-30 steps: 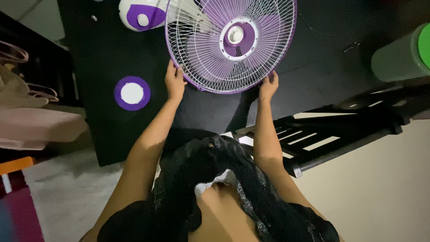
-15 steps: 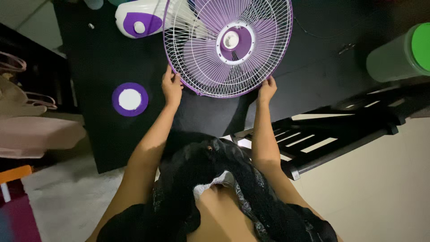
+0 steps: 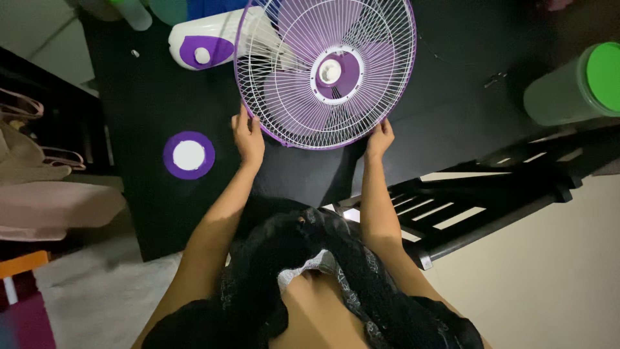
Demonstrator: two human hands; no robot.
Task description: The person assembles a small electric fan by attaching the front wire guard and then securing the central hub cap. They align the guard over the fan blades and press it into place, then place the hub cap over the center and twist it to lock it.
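A white wire fan grille with a purple rim (image 3: 326,71) stands tilted over the black table (image 3: 439,123), with purple blades and a purple hub behind the wires. My left hand (image 3: 248,137) grips the grille's lower left rim. My right hand (image 3: 380,138) holds the lower right rim. Behind the grille lies the white and purple fan motor body (image 3: 206,46).
A round purple and white disc (image 3: 188,155) lies on the table left of my left hand. A green-lidded cylindrical container (image 3: 571,87) is at the right. A black slatted chair (image 3: 471,200) stands under my right arm. Pinkish cloth and bags (image 3: 45,194) sit at the left.
The view has shifted slightly, so the fan and both hands sit a little lower in the frame. Both hands keep their hold on the grille's rim.
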